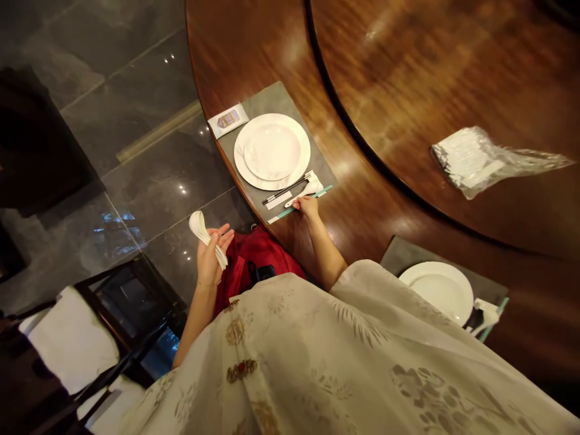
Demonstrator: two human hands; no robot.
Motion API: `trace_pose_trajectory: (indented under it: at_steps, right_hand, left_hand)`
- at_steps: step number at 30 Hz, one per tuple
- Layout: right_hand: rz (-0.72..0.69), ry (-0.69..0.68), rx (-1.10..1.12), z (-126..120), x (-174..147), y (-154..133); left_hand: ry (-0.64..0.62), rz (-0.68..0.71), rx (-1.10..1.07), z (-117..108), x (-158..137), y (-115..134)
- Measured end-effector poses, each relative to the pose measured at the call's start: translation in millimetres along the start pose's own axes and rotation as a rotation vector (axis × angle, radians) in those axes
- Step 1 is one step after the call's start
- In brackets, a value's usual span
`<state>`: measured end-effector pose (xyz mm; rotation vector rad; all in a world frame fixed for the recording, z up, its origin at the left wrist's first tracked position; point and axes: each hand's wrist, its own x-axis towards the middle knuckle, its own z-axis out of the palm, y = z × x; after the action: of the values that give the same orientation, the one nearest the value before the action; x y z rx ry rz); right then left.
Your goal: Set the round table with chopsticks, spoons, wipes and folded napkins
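Note:
My left hand (211, 257) holds a small stack of white soup spoons (199, 226) out over the floor, thumb across the handles and fingers partly stretched. At the near edge of a grey placemat (278, 96), my right hand (308, 207) pinches the handle of a single white soup spoon (312, 186). That spoon lies beside a pair of dark chopsticks (285, 190) with pale ends and a white paper sleeve. Beyond them on the same mat, a smaller white plate (274, 151) rests on a larger white plate (240, 160).
A white printed packet (228, 121) lies at the mat's far-left corner. The round wooden table (244, 48) carries a raised turntable (389, 84) with a clear plastic bag (475, 160) of white items. Another plate (437, 287) is at my right. Chairs (70, 338) stand behind at left.

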<state>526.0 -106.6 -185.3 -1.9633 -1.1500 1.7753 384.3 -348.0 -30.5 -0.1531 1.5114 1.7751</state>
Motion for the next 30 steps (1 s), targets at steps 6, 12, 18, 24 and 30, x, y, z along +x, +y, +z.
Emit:
trace_pose_trajectory:
  at_steps: [6, 12, 18, 24, 30]
  right_hand:
    - [0.135, 0.104, -0.004, 5.3, -4.6, -12.2]
    - [-0.076, 0.254, -0.360, 25.4, -50.2, -47.7]
    - [-0.463, -0.588, -0.328, 158.4, -140.3, -124.1]
    - [-0.469, -0.749, -0.205, 281.1, -168.2, -165.2]
    - [-0.610, -0.440, -0.397, 339.9, -132.8, -210.1]
  left_hand:
    - [-0.140, -0.085, 0.042, 7.0, 51.8, 30.5]
    - [-0.266, -0.134, 0.095, 6.0, 105.5, 65.9]
    - [-0.368, -0.106, 0.142, -6.1, 157.7, 111.9]
    - [-0.360, -0.072, 0.138, -37.0, 217.7, 164.9]
    - [-0.338, -0.125, 0.084, -43.0, 284.4, 208.5]
